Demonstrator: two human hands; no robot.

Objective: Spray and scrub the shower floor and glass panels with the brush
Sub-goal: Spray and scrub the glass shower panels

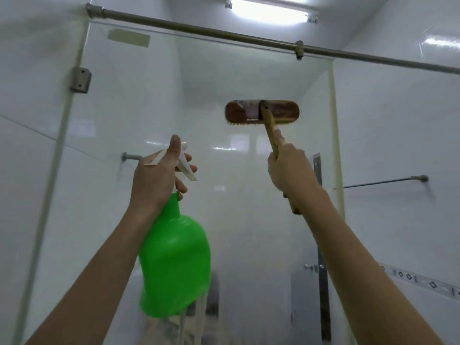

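The right hand [290,168] is held up high, its fingers curled tight round the wooden handle of the scrub brush [261,112]. The brush head sits flat against the glass panel [199,95], near the top. The left hand [159,173] holds the green spray bottle [174,265] by its neck (thumb up, fingers wrapped round the white trigger). A metal rail [224,36] runs above the glass.

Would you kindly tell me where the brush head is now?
In the head view the brush head is raised right of centre at the glass panel, its handle gripped by the right hand, higher than the spray bottle.
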